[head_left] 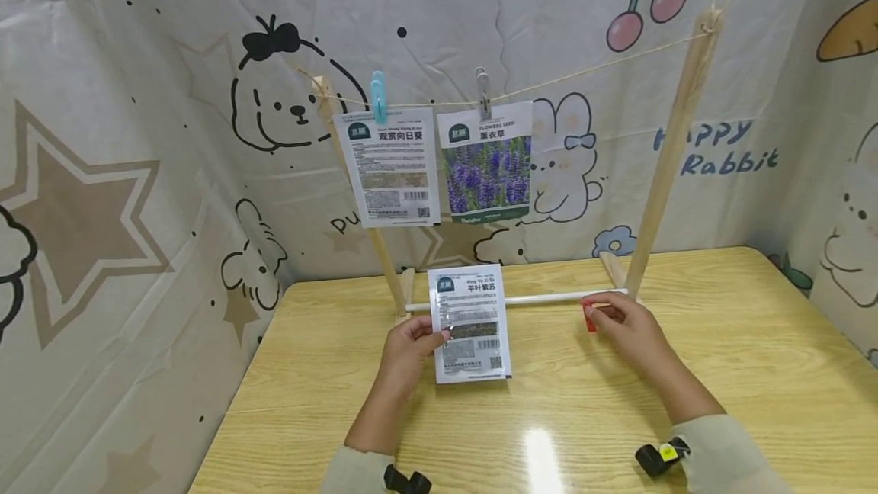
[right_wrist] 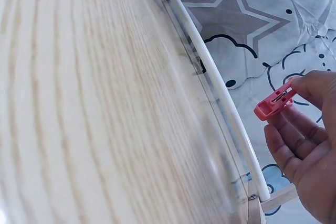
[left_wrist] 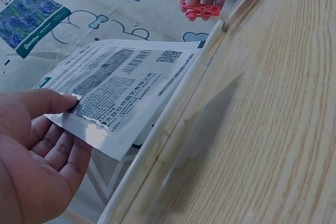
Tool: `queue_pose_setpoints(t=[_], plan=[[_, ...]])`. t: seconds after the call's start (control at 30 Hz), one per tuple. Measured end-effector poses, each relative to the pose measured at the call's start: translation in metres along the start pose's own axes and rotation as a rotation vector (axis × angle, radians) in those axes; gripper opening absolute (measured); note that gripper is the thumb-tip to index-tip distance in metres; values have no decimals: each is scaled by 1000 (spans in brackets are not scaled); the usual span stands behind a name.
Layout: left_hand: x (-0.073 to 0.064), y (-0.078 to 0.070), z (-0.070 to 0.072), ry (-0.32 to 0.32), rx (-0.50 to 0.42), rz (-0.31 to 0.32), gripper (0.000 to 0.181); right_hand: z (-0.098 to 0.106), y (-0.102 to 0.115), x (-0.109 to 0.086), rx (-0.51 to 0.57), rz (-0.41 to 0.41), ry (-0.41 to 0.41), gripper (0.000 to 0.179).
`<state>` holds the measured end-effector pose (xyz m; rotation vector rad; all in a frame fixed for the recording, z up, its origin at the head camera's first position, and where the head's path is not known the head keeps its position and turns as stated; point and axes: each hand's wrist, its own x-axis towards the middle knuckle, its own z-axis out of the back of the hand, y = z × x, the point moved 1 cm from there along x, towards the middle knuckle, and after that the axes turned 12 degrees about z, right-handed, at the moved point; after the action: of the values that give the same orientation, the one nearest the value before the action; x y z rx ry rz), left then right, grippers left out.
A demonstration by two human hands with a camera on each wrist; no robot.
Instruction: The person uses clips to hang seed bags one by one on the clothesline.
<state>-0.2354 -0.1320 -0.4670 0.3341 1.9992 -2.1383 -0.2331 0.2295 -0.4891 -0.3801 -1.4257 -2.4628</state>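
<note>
My left hand (head_left: 405, 349) pinches a white seed packet (head_left: 473, 360) by its left edge, thumb in front. The packet is held upright above the table, its printed back with a barcode facing me. To the right, my right hand (head_left: 631, 330) holds a small red clothespin (head_left: 589, 317) between thumb and fingers, apart from the packet. In the right wrist view the clothespin (right_wrist: 273, 103) sits at the fingertips. Two more packets hang from a string (head_left: 597, 67): a text-covered one (head_left: 394, 170) under a blue clothespin (head_left: 379, 96) and a purple-flower one (head_left: 488, 178) under a grey clothespin (head_left: 483, 90).
The string runs between a left wooden post (head_left: 384, 258) and a taller-looking right post (head_left: 672, 158). A white rod (head_left: 549, 299) joins them low down, behind the held packet. Behind the wood-grain table (head_left: 309, 402) hangs a printed cloth (head_left: 439, 21).
</note>
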Motion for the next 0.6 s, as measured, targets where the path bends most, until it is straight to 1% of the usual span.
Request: queue_pose_setpoints(t=[0.23,0.6], plan=[[-3,-2,-1,3,-19,-3,29,2,1,0,19,17,-1,33],[-5,-4,-4,-10,-4,-17,28,3,1,2,13,8,-3,37]])
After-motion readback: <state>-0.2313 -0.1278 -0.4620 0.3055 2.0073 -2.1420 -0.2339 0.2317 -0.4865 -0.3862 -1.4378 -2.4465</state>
